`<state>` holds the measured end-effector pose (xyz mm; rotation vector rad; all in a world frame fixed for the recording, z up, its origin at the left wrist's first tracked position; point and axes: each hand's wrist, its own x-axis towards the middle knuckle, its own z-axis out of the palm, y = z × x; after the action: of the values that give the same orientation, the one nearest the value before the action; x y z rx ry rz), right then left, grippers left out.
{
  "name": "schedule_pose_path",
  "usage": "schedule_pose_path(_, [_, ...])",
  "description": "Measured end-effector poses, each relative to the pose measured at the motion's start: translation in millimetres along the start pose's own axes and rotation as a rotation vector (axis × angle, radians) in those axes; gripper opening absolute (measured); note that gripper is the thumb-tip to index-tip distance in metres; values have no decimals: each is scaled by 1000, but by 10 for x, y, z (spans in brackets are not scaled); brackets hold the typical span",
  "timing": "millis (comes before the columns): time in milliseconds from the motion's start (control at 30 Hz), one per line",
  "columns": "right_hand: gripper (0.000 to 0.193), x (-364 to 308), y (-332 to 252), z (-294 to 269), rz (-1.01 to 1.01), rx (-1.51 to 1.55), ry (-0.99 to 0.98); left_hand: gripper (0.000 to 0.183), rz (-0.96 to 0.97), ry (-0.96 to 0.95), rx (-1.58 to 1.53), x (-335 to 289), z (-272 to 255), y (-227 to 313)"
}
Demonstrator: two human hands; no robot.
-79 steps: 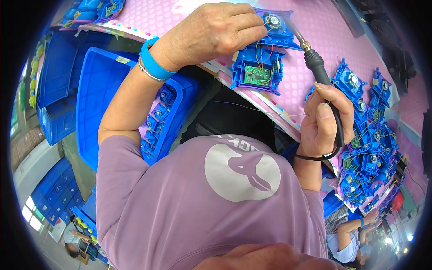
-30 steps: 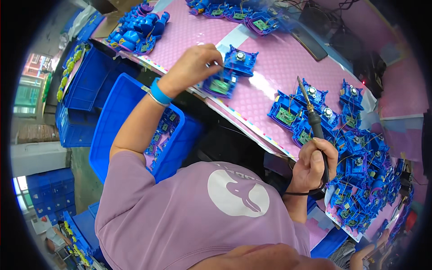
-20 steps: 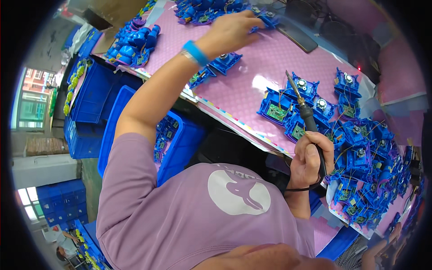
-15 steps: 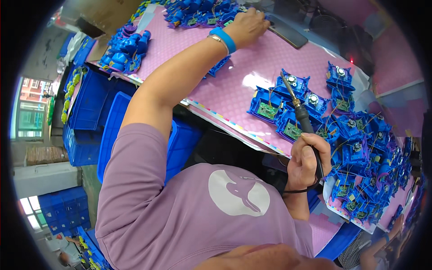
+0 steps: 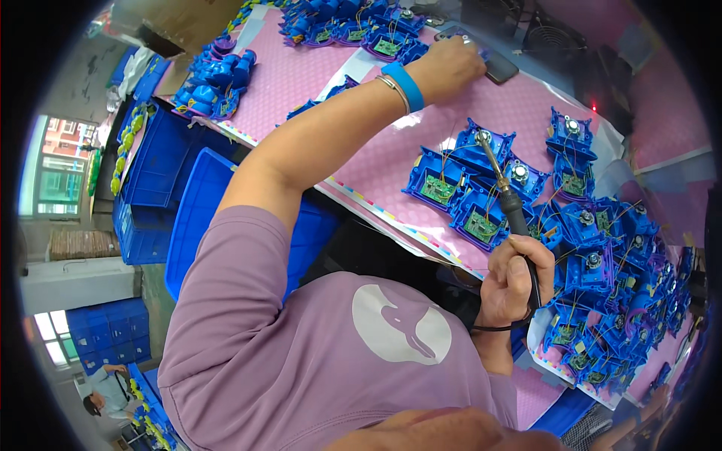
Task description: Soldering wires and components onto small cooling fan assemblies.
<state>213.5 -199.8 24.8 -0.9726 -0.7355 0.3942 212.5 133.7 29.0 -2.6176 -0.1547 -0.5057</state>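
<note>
My right hand [image 5: 517,279] is closed around the black handle of a soldering iron [image 5: 513,210]. The iron's metal tip points away from me, over a round silver speaker in a blue plastic housing [image 5: 465,149]; contact cannot be made out. Close by lie more opened blue housings with wires, among them one with a green circuit board [image 5: 438,189]. My left arm stretches across the table, and my left hand [image 5: 451,69] is over the near end of a dark phone [image 5: 501,69]. Its fingers point down and are partly hidden, so what they hold is unclear.
Many blue housings [image 5: 594,259] are heaped on the right. Others stand along the far edge [image 5: 353,30] and at the left corner [image 5: 214,83] of the pink table [image 5: 376,146]. A blue crate [image 5: 197,225] is beside me. A fan [image 5: 555,39] stands at the back.
My left hand has moved right and slightly nearer, from beside the far housings to over the phone. My right hand still grips the soldering iron, nearly in the same place.
</note>
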Motion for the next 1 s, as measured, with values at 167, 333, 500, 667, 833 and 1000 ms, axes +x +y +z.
schedule_pose_path(167, [27, -26, -7, -59, -22, -28, 9, 15, -232, -58, -70, -81, 150, -196])
schedule_pose_path(333, [26, -27, 1, -95, -2, -20, 10, 25, -437, 89, -222, 18, 104, -587])
schedule_pose_path(500, [25, -11, -18, -98, -12, -62, -12, 15, -369, -71, -213, -194, 83, -888])
schedule_pose_path(667, [25, -29, -17, -85, 16, -69, -7, 17, -482, -202, -246, -151, 750, -1280])
schedule_pose_path(833, [26, -33, -16, -111, 23, -73, -1, 17, -475, -261, -297, -19, 700, -1264])
schedule_pose_path(1000, [27, -33, -8, -119, 18, -60, -15, 18, -615, -425, -799, -79, -134, -919])
